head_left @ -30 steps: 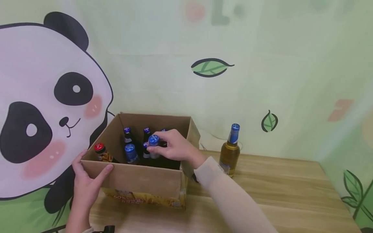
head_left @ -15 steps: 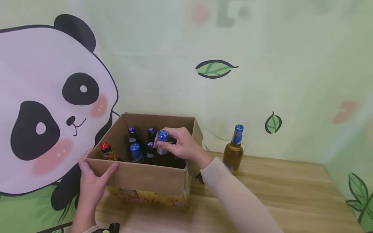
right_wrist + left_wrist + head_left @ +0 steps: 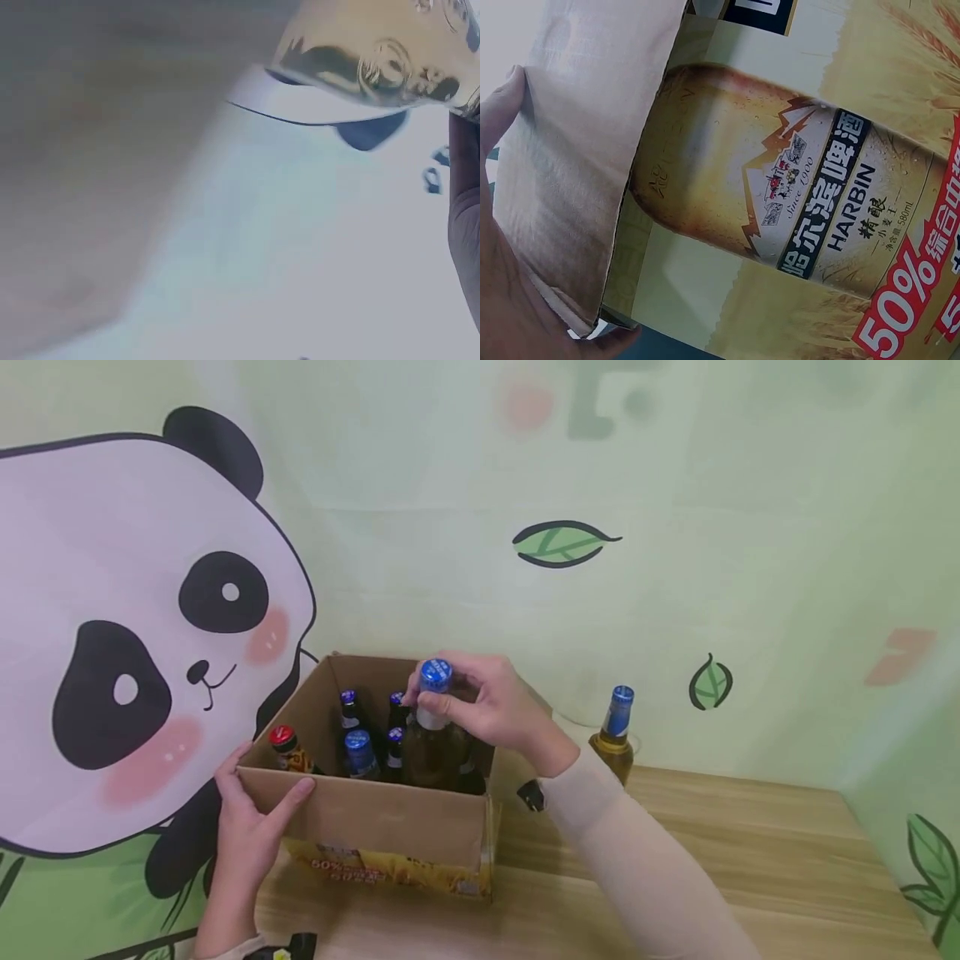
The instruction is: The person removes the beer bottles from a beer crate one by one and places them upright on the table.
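Observation:
My right hand point(image 3: 491, 702) grips a glass beer bottle point(image 3: 431, 752) by its blue-capped neck. The bottle stands upright, partly raised above the rim of the cardboard box point(image 3: 390, 814), with its lower part hidden behind the front wall. In the right wrist view, the held bottle's clear, embossed glass point(image 3: 375, 64) shows beside part of my hand point(image 3: 466, 217). My left hand point(image 3: 251, 839) holds the box's near left corner, thumb over the front wall. In the left wrist view, that hand point(image 3: 502, 277) is at the bare cardboard flap point(image 3: 592, 127) above a printed beer bottle.
Inside the box are a red-capped bottle point(image 3: 287, 745), a blue-capped bottle point(image 3: 361, 753) and several dark bottles point(image 3: 349, 712) with purple caps. An amber beer bottle point(image 3: 617, 747) stands on the wooden table point(image 3: 720, 843), right of the box. A panda-printed backdrop point(image 3: 420, 527) hangs behind.
My right hand has lifted the blue-capped bottle upward from among the others, so its glass body now shows above the rim. The left hand keeps its hold on the box corner.

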Demonstrator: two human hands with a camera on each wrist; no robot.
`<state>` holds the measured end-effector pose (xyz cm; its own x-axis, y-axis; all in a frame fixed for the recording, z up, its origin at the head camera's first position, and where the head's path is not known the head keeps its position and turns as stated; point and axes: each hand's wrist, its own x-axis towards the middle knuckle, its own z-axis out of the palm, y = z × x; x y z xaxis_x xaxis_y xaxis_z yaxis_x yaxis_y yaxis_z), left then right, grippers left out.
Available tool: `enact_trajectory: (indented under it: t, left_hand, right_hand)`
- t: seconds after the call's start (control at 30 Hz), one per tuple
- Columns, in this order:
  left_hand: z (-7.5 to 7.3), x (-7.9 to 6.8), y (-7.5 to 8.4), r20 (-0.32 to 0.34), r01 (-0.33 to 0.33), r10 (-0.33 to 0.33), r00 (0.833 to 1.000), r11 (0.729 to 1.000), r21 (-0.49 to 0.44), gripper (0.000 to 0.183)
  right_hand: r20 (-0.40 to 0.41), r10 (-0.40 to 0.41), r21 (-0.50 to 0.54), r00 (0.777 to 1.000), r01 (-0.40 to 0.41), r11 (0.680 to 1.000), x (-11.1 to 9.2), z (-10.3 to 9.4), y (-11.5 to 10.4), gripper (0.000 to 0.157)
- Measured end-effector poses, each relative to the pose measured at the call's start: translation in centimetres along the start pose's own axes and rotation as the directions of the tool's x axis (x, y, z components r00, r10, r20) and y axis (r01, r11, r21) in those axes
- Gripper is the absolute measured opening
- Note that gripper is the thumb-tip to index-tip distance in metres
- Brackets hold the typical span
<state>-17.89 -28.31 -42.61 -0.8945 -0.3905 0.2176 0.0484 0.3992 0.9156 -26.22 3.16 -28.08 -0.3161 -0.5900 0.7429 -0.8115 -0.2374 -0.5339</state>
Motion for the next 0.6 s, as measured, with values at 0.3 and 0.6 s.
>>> enact_trajectory:
  t: [0.3,0.6]
  left_hand:
    - [-0.1,-0.1,0.1,-0.008,-0.001,0.002,1.0,1.0,0.018,0.101]
    - [-0.1,-0.1,0.1,-0.002,-0.005,0.005,1.0,1.0,0.019,0.1]
  right_hand:
    - [-0.084,-0.132,-0.002,0.988,0.133,0.991,1.6,-3.5,-4.7,0.044]
    - [-0.133,-0.185,0.046,0.974,0.193,0.98,1.7,-4.4,-8.3,0.048]
